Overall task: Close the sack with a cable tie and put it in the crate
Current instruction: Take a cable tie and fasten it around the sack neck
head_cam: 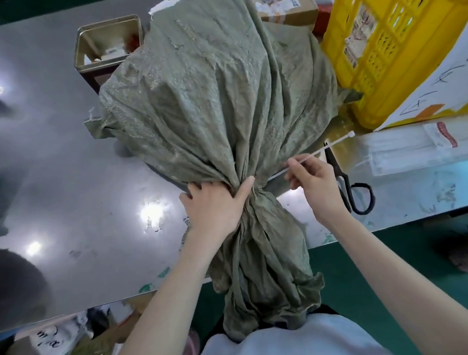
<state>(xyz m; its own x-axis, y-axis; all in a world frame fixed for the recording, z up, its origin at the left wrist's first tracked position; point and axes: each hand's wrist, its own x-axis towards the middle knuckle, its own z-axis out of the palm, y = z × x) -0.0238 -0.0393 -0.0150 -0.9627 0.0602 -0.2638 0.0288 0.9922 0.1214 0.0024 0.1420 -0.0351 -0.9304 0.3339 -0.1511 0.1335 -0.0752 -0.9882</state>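
Observation:
A full olive-green woven sack (218, 87) lies on the steel table (56, 180), its gathered neck pointing toward me and hanging over the front edge. My left hand (215, 205) grips the bunched neck from the left. My right hand (314, 182) pinches a white cable tie (324, 149) that runs from the neck out to the upper right, its head end free. The yellow slatted crate (401, 32) stands at the right rear of the table, touching the sack's side.
Black scissors (351, 191) lie right of my right hand. A pack of white cable ties (413, 148) rests at the right edge. An open metal tin (108, 43) and cardboard boxes (287, 6) stand behind the sack. Green floor lies below the table.

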